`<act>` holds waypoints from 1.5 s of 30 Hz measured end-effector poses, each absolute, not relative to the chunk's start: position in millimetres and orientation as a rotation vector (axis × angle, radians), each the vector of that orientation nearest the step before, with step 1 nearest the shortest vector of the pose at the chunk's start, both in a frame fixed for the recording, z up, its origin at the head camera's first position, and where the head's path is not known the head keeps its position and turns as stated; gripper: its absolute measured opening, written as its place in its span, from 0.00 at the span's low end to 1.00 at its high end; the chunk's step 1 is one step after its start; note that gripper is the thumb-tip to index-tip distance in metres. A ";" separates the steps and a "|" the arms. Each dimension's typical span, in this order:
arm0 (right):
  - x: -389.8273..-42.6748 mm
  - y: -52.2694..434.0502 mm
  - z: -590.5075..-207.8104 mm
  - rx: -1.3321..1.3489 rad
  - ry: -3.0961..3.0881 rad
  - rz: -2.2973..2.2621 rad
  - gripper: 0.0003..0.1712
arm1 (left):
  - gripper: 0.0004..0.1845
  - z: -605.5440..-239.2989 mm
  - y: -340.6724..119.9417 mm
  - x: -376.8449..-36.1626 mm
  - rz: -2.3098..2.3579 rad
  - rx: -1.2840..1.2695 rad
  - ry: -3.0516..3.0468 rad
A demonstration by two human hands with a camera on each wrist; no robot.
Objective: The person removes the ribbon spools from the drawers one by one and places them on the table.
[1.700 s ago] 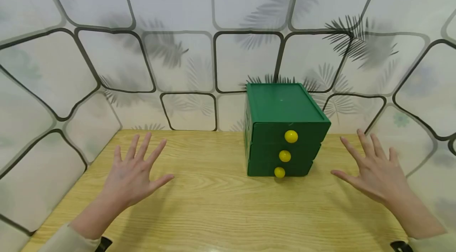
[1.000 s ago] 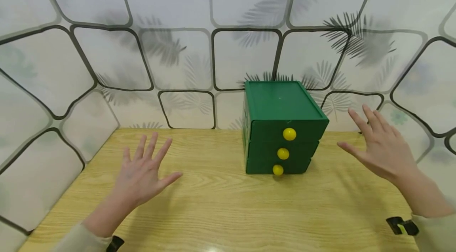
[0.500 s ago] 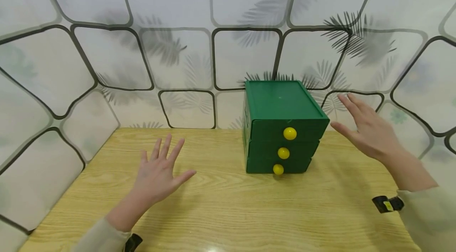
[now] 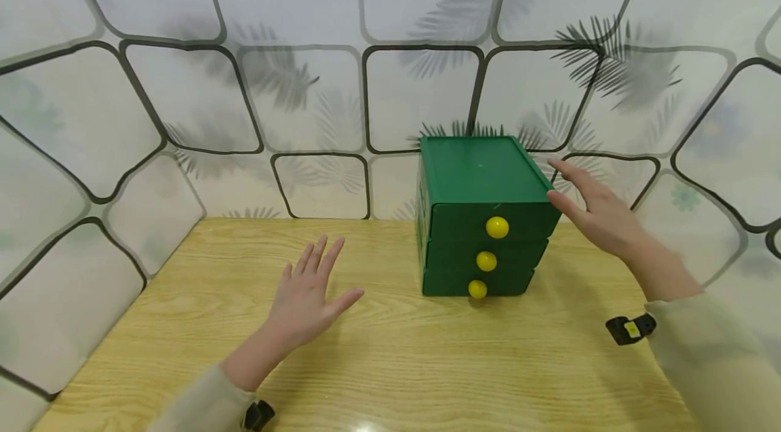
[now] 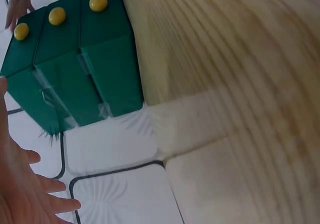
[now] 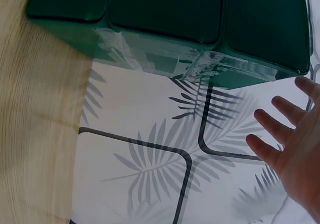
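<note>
Green drawer box (image 4: 485, 215) stands at the back of the wooden table (image 4: 390, 364) with all three drawers closed, the right hand (image 4: 594, 211), fingers spread, just beside its upper right edge, the left hand (image 4: 308, 296) open above the table, nothing held yet.

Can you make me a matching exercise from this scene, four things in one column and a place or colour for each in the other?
Things:
1. left hand
2. right hand
3. drawer knobs
4. drawer cabinet

Places or colours:
A. yellow, three in a column on the front
B. green, standing at the back of the wooden table
C. open over the table, left of the cabinet
D. open at the cabinet's upper right edge

Pairs: 1-C, 2-D, 3-A, 4-B
</note>
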State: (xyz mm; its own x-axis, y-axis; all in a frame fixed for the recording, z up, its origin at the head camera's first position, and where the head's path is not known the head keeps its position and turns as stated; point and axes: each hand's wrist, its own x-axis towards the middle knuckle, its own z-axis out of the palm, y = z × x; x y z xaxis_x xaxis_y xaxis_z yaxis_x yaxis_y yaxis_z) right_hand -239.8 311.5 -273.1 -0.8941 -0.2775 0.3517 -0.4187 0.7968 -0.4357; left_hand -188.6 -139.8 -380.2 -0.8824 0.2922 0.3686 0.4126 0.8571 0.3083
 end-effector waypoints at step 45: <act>-267.7 297.6 -309.9 0.558 -2.363 1.199 0.21 | 0.28 -342.3 20.1 -205.1 -2.083 -0.827 -2.549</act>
